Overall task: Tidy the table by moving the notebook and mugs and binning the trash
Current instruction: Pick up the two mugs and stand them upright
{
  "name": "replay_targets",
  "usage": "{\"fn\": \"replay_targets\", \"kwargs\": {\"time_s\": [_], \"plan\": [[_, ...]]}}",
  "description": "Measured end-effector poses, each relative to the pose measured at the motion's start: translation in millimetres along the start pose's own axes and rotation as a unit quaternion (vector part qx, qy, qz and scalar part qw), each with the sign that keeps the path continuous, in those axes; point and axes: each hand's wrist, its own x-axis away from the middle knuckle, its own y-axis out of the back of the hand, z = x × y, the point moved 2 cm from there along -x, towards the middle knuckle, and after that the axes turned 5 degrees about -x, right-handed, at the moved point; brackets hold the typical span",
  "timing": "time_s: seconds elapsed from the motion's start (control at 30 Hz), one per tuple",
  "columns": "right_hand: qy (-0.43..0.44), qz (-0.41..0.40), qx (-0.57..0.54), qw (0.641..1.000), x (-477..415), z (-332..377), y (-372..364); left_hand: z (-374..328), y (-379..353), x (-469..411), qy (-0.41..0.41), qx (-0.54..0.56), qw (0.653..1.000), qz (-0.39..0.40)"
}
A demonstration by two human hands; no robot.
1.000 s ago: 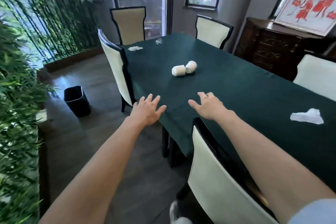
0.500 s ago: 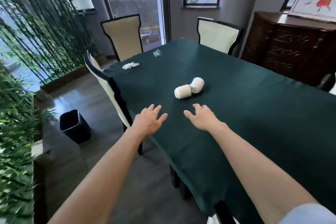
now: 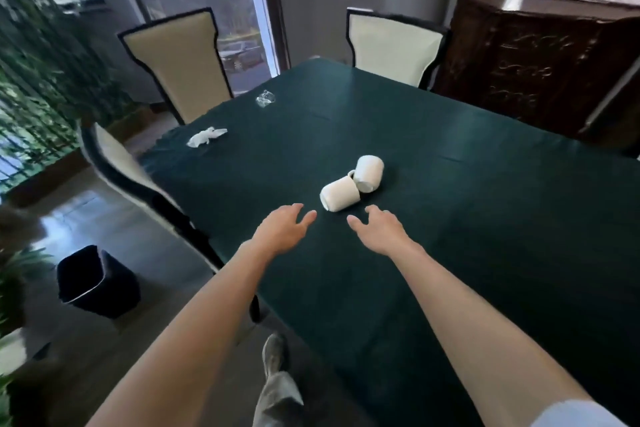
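Two white mugs lie on their sides, touching, on the dark green tablecloth (image 3: pixel 485 218): the nearer mug (image 3: pixel 339 197) and the farther mug (image 3: pixel 369 172). My left hand (image 3: pixel 284 229) hovers open just short of the nearer mug, to its left. My right hand (image 3: pixel 377 229) is open too, just below and right of that mug. Neither hand touches a mug. A crumpled white tissue (image 3: pixel 206 136) lies near the table's far left edge. A clear crumpled wrapper (image 3: pixel 265 99) sits farther back. No notebook is in view.
A black bin (image 3: pixel 95 282) stands on the floor to the left of the table. Cream chairs with dark frames ring the table: one at the left side (image 3: pixel 117 163), two at the far end (image 3: pixel 176 62) (image 3: pixel 394 42). A dark wooden cabinet (image 3: pixel 540 55) stands at the right. Bamboo plants line the left wall.
I have stepped closer along the table. Both open hands have moved forward to within a short gap of the nearer mug. The tissue seen at the right has left the view.
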Motion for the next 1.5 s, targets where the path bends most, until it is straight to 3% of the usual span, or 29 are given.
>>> {"fn": "replay_targets", "kwargs": {"time_s": [0.4, 0.73, 0.93, 1.2, 1.37, 1.5], "plan": [[-0.186, -0.067, -0.105, 0.975, -117, 51, -27, 17, 9, -188, -0.108, 0.067, 0.982, 0.139], [-0.345, -0.191, -0.232, 0.889, -170, 69, -72, 14, -25, -276, -0.071, 0.141, 0.951, 0.266], [-0.406, -0.211, -0.289, 0.841, -190, 70, -88, 6, -45, -300, -0.039, 0.196, 0.939, 0.280], [-0.395, -0.227, -0.331, 0.826, -186, 64, -91, 15, -55, -303, 0.038, 0.326, 0.896, 0.299], [-0.293, -0.238, -0.364, 0.852, -162, 51, -82, 24, -43, -290, 0.085, 0.393, 0.865, 0.299], [-0.213, -0.200, -0.408, 0.865, -143, 40, -72, 21, -35, -271, 0.076, 0.417, 0.831, 0.360]]}}
